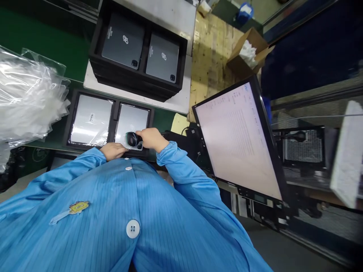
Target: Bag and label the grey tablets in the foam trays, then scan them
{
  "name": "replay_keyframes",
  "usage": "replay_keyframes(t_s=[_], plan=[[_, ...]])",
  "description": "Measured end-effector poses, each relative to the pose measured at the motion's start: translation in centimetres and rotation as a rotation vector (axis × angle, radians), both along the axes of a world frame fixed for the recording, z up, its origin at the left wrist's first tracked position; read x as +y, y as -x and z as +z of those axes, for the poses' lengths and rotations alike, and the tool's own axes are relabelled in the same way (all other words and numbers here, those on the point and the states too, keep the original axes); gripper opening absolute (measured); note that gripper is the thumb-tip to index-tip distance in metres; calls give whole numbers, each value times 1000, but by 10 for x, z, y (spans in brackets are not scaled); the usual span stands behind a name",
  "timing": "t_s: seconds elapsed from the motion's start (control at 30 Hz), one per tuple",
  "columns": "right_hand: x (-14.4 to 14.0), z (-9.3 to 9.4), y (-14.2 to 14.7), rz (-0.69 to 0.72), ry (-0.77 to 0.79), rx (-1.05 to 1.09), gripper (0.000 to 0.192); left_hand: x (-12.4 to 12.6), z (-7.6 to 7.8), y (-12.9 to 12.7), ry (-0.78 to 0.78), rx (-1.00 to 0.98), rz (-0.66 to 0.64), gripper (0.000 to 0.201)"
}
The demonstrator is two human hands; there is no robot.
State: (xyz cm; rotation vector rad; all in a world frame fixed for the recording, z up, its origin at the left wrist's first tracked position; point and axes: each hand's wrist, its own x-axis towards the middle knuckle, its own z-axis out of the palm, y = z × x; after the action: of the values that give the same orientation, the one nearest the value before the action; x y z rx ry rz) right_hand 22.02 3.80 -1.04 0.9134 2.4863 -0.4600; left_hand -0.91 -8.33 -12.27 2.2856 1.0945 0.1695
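Note:
My right hand [153,139] is wrapped round a black handheld barcode scanner [131,139], which hangs over the right of two tablets in the near tray. Plastic film covers this right tablet [132,118]; the scanner hides part of its lower end. My left hand [114,150] lies at the tray's near edge, fingers stretched towards the same tablet's lower left corner. Beside it, the left tablet [91,122] is also in film and carries a small barcode label. Both tablets sit in separate recesses of the black foam tray [115,109].
Beyond stands a stack of black trays [136,81], with two grey tablets [123,41] in the top one. Clear plastic bags [28,98] pile up at left. A monitor [235,136] stands at right, near a yellow paper [179,123] and an open carton [248,53].

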Motion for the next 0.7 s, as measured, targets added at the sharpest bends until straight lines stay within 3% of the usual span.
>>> replay_keyframes(t_s=[0.13,0.27,0.37,0.43,0.5,0.6,0.7], plan=[[11,7,2,42,-30,-40,43,-13,14,48,-68,16,300,41],[12,11,7,46,-15,-43,43,-10,24,89,-70,103,503,42],[12,7,5,-23,0,-21,45,-5,33,110,-79,191,711,51],[13,-1,-6,-209,-34,8,47,-4,37,120,-58,220,833,61],[13,-12,-24,-521,-93,33,44,-2,39,126,-22,219,897,66],[5,-36,-50,-1013,-147,41,41,2,36,133,-26,210,922,68],[-11,-65,-58,-1279,-115,82,38,7,31,138,-67,224,890,72]])
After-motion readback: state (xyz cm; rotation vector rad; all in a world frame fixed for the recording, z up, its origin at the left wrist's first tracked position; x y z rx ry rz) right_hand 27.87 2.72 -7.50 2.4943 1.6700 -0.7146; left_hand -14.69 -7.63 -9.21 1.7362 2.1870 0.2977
